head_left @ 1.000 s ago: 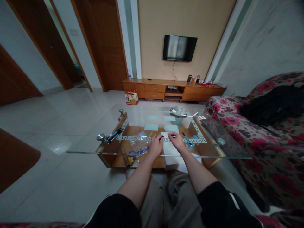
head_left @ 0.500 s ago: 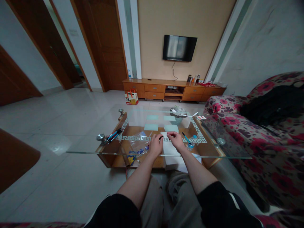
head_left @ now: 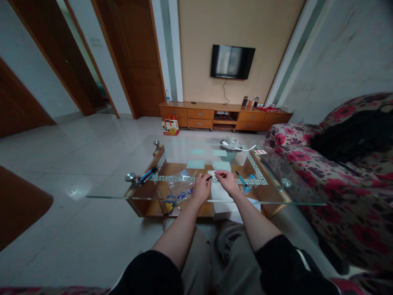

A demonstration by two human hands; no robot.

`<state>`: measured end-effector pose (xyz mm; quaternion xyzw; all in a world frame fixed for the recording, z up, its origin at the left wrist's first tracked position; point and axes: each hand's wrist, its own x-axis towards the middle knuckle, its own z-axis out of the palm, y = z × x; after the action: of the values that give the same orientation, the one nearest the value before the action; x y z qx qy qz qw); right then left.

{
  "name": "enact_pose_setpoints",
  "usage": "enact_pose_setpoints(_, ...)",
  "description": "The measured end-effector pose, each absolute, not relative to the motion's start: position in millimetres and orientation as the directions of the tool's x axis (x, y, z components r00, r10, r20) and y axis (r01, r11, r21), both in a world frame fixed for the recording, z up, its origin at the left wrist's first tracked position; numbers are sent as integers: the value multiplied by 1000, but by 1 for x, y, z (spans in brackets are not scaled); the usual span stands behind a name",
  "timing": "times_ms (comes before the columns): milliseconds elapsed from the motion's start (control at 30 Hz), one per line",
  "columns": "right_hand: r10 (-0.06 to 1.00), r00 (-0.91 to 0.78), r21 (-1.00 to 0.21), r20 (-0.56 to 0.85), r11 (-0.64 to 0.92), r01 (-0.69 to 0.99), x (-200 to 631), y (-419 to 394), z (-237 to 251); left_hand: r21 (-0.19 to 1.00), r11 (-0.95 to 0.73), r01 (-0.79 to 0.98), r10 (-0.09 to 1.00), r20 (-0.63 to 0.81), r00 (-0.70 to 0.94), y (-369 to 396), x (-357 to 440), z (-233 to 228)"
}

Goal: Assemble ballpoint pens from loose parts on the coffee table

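My left hand and my right hand meet over a white sheet of paper on the glass table. Between their fingertips is a thin dark pen. The left fingers pinch its dark end, and the right fingers pinch the pale end. It is too small to tell whether it is one piece or two. Both forearms reach out from my lap.
A clear plastic bag lies left of my hands, with several pens further left. A blue pen and a blue roll lie to the right. A small basket and green notes sit further back. A floral sofa stands on the right.
My right hand has shifted slightly left and up toward the left hand. The pen between them sits a little higher. Nothing else moved.
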<state>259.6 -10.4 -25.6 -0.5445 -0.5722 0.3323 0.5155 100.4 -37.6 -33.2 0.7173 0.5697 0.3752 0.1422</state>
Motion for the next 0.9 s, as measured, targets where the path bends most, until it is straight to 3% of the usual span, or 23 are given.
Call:
enact_pose_setpoints(400,966,76,-924,246,211,318,259,-12,-26,642,-311,701,930,359,84,-40,101,-28)
enact_pose_setpoints(900,983,55,-960,177,160,231,258,-10,-32,658,-304,689,933,351,76,-39,102,-30)
